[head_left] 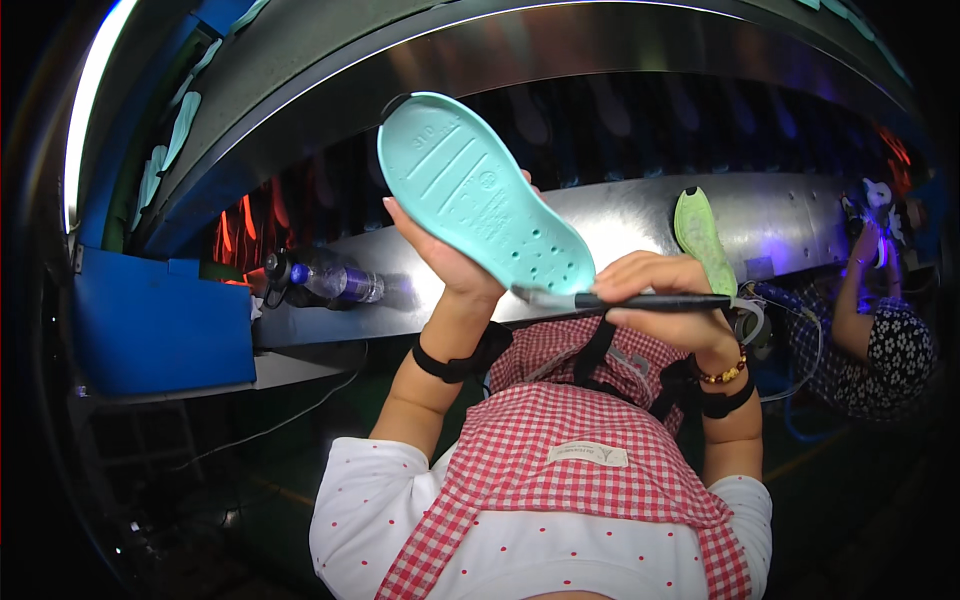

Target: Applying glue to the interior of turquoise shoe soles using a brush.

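Note:
My left hand (pixel 455 265) holds up a mint-green shoe sole (pixel 470 185) from beneath. Its flat face, with raised bars and a cluster of small holes, is turned toward me, and a dark piece shows at its far tip. In my right hand (pixel 665 285) is a brush with a black handle (pixel 690 301), pinched between thumb and fingers. The pale bristles (pixel 540 297) lie at the near, holed end of the sole; whether they touch it I cannot tell. A yellow-green sole (pixel 705 235) rests on the metal bench to the right of the held one.
Beyond my hands runs a shiny metal bench (pixel 620 215), with a clear bottle (pixel 335 280) on its left part. Dark racks with soles stand behind it. A blue box (pixel 160 320) is at left. Another person (pixel 870 330) works at far right under purple light.

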The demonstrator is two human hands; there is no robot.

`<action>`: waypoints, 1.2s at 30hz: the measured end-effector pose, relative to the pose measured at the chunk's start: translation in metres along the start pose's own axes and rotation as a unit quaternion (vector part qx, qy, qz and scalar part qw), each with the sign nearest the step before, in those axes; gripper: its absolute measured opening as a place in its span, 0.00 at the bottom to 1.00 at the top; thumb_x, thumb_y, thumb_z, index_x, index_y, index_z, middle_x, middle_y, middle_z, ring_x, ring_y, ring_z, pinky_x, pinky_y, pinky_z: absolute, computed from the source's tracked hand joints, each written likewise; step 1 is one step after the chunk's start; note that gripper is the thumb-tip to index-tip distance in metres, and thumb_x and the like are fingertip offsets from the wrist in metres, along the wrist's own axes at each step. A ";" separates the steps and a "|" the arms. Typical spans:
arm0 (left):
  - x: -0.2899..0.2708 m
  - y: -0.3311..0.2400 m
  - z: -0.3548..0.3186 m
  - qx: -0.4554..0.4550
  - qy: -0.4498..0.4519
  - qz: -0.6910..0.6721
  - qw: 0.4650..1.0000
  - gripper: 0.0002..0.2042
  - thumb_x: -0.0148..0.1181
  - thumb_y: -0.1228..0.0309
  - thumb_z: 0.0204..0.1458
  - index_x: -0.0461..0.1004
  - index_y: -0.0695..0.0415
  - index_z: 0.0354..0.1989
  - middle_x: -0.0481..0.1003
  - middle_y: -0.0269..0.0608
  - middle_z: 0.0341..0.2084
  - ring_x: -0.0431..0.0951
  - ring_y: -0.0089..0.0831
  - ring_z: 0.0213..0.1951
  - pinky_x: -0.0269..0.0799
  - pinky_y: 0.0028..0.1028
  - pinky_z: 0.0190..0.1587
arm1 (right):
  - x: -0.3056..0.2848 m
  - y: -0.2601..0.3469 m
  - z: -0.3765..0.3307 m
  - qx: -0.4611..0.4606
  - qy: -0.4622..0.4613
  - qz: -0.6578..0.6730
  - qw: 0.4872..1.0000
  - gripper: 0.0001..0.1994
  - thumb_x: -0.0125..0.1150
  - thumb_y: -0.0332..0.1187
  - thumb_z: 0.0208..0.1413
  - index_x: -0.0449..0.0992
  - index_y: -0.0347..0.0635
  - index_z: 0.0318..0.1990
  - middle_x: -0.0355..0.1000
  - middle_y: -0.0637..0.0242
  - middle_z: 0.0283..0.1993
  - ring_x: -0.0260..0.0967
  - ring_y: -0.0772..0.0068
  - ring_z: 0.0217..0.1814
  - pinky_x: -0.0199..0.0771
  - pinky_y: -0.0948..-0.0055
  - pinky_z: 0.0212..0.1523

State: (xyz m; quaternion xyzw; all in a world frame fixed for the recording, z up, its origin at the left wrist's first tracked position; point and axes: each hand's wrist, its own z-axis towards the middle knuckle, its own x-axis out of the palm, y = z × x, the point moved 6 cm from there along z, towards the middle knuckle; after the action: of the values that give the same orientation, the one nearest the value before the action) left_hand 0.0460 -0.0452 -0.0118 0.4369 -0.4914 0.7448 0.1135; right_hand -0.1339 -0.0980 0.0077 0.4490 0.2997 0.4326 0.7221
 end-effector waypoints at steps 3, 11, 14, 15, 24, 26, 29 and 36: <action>0.013 -0.007 -0.001 -0.020 0.060 -0.002 0.998 0.43 0.22 0.32 0.42 0.60 0.58 0.50 0.68 0.54 0.36 0.71 0.44 0.35 0.68 0.40 0.38 | -0.008 -0.010 -0.002 -0.009 -0.013 0.156 0.988 0.10 0.60 0.19 0.37 0.74 0.34 0.31 0.72 0.56 0.36 0.68 0.64 0.43 0.65 0.67 0.49; 0.011 0.037 -0.036 -0.178 0.075 -0.099 0.976 0.29 0.30 0.49 0.53 0.53 0.57 0.57 0.62 0.56 0.49 0.65 0.47 0.48 0.64 0.45 0.48 | 0.008 -0.030 -0.009 0.148 -0.163 0.309 0.925 0.09 0.57 0.20 0.43 0.71 0.32 0.36 0.71 0.56 0.37 0.70 0.70 0.38 0.70 0.76 0.41; -0.003 0.031 -0.030 -0.203 0.113 -0.038 0.972 0.27 0.33 0.51 0.53 0.57 0.59 0.54 0.67 0.53 0.43 0.71 0.46 0.42 0.69 0.40 0.43 | 0.010 0.003 0.000 0.108 0.001 0.047 0.993 0.09 0.59 0.19 0.40 0.75 0.33 0.33 0.73 0.62 0.32 0.69 0.78 0.33 0.69 0.82 0.35; 0.000 0.029 -0.029 -0.204 0.113 -0.038 0.972 0.27 0.33 0.51 0.53 0.57 0.59 0.54 0.67 0.53 0.43 0.71 0.46 0.42 0.69 0.40 0.43 | 0.008 0.005 0.004 0.109 0.000 0.046 0.993 0.09 0.59 0.19 0.40 0.75 0.33 0.33 0.73 0.62 0.32 0.69 0.78 0.33 0.69 0.82 0.35; 0.009 0.026 -0.031 -0.432 0.147 -0.011 0.890 0.23 0.44 0.61 0.51 0.59 0.65 0.50 0.69 0.53 0.41 0.72 0.38 0.41 0.69 0.35 0.43 | -0.004 0.041 0.014 0.005 0.113 -0.060 0.992 0.10 0.63 0.22 0.37 0.75 0.35 0.31 0.73 0.59 0.33 0.72 0.65 0.37 0.72 0.74 0.38; 0.013 0.026 -0.031 -0.479 0.142 0.104 0.860 0.24 0.47 0.62 0.47 0.60 0.67 0.49 0.68 0.54 0.41 0.73 0.35 0.37 0.69 0.29 0.41 | -0.001 0.038 0.017 -0.038 0.136 -0.091 0.986 0.10 0.61 0.21 0.37 0.74 0.35 0.32 0.73 0.58 0.34 0.72 0.64 0.38 0.72 0.73 0.39; 0.020 0.025 -0.030 -0.443 0.193 0.254 0.838 0.25 0.48 0.60 0.47 0.60 0.67 0.50 0.67 0.53 0.42 0.72 0.33 0.38 0.69 0.28 0.41 | 0.001 0.043 0.016 -0.021 0.212 -0.107 0.971 0.10 0.61 0.21 0.38 0.74 0.35 0.33 0.73 0.58 0.34 0.72 0.64 0.38 0.72 0.72 0.39; -0.002 0.012 -0.026 -0.450 0.144 0.214 0.855 0.27 0.48 0.54 0.48 0.64 0.65 0.48 0.70 0.52 0.38 0.74 0.33 0.34 0.72 0.27 0.34 | -0.013 0.032 0.009 -0.015 0.136 -0.127 0.982 0.09 0.61 0.20 0.37 0.75 0.35 0.31 0.73 0.56 0.34 0.72 0.63 0.38 0.72 0.72 0.40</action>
State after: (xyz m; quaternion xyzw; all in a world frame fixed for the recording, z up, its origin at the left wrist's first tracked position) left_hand 0.0261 -0.0285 -0.0246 0.1104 -0.8324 0.5028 0.2053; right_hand -0.1429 -0.1061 0.0408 0.3337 0.4434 0.3990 0.7299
